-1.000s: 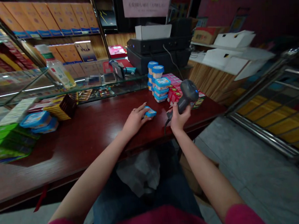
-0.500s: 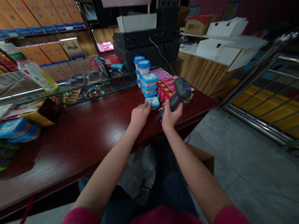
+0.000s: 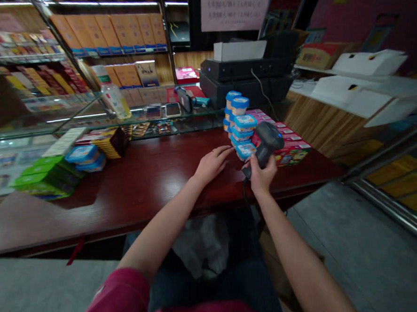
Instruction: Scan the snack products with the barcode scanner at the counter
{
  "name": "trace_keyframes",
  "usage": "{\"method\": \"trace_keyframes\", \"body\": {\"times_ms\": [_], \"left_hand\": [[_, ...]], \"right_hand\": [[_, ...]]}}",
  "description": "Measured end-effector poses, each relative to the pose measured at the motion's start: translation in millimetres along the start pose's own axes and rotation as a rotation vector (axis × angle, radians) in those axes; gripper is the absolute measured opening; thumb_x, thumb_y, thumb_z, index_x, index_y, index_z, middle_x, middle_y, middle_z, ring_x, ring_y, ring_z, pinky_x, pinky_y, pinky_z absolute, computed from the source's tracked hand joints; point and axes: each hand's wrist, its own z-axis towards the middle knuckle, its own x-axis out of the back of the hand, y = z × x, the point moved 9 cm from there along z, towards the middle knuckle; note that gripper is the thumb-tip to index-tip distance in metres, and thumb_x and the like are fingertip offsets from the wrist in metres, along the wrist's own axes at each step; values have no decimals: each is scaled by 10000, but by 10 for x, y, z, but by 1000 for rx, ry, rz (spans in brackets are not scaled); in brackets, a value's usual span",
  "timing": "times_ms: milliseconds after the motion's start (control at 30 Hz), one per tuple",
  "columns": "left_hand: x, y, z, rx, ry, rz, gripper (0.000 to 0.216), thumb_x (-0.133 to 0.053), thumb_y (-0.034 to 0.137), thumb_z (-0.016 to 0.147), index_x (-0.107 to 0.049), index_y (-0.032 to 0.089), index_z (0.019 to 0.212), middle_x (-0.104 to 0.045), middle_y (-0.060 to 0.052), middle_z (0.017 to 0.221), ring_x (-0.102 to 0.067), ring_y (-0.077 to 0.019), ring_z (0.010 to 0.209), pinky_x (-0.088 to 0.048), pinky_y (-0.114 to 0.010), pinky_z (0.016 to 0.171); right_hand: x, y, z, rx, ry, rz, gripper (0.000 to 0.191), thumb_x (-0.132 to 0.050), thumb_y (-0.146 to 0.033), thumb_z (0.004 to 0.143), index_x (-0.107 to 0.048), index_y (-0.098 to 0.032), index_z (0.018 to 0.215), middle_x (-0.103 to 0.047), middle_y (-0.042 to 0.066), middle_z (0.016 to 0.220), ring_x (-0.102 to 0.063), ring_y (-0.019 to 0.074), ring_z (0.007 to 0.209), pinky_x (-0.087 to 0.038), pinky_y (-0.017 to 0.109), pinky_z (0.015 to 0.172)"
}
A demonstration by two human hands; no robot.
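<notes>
My right hand (image 3: 263, 172) is wrapped round the handle of a dark grey barcode scanner (image 3: 269, 138), its head raised and a small blue light showing. A cable hangs from the handle's lower end. My left hand (image 3: 212, 165) lies low over the dark red counter (image 3: 153, 178), fingers stretched out towards the blue-lidded tubs and holding nothing. Its fingertips are close to the nearest tub (image 3: 245, 151); whether they touch it I cannot tell. More blue-lidded tubs (image 3: 240, 105) stand stacked behind. Partly hidden by the scanner are red and pink boxes (image 3: 292, 139).
At the left lie green packs (image 3: 49, 177), two blue-lidded tubs (image 3: 84, 155) and yellow-brown boxes (image 3: 108, 141). A bottle (image 3: 116, 100) and phones stand on the glass case behind. A black machine (image 3: 246, 73) sits at the back. Metal railing (image 3: 391, 201) runs along the right.
My left hand has drawn back leftward from the front tub it was on. My right hand still holds the scanner. The view has swung left, showing more shelves.
</notes>
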Motion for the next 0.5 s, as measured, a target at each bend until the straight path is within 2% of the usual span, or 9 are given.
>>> {"method": "trace_keyframes", "body": {"times_ms": [67, 167, 267, 367, 433, 500], "left_hand": [[284, -269, -242, 40, 31, 68, 470, -530, 210, 1044, -549, 231, 1514, -598, -101, 1535, -607, -237, 1365, -535, -385, 1104], [839, -830, -684, 193, 116, 218, 431, -507, 203, 1042, -612, 221, 1460, -637, -101, 1497, -617, -249, 1351, -510, -406, 1130], [1539, -1415, -1254, 395, 287, 374, 482, -499, 166, 1017, -601, 220, 1485, -592, -95, 1557, -534, -269, 1456, -411, -431, 1239], [2209, -1853, -1901, 600, 501, 489, 591, -544, 163, 979, -513, 205, 1569, -461, -106, 1669, -342, -288, 1599, -247, -460, 1339], [2505, -2063, -2269, 715, 590, 518, 671, -609, 178, 946, -459, 176, 1600, -380, -133, 1713, -244, -306, 1639, -172, -483, 1362], [2652, -2235, -2517, 788, 626, 495, 672, -650, 190, 925, -481, 157, 1574, -373, -156, 1713, -207, -320, 1649, -157, -507, 1364]], "right_hand": [[-245, -36, -80, -39, -125, 89, 367, -776, -521, 806, -586, -234, 931, -643, 0, 661, -599, 180, 466, -555, 357, 505], [-820, -72, -315, -154, -394, 249, 336, -800, -474, 812, -608, -233, 943, -644, -26, 653, -574, 151, 452, -523, 311, 466], [-1451, -110, -649, -283, -648, 339, 330, -819, -450, 812, -627, -223, 955, -688, -26, 704, -591, 131, 454, -521, 279, 457], [-1968, -131, -970, -409, -815, 406, 357, -845, -457, 777, -622, -210, 908, -708, -14, 721, -612, 128, 450, -515, 266, 449], [-2202, -139, -1139, -477, -885, 439, 377, -856, -465, 752, -621, -205, 890, -707, -12, 726, -619, 127, 450, -511, 261, 448], [-2339, -140, -1269, -529, -956, 444, 385, -861, -466, 746, -632, -202, 908, -710, -9, 748, -625, 127, 456, -509, 260, 448]]}}
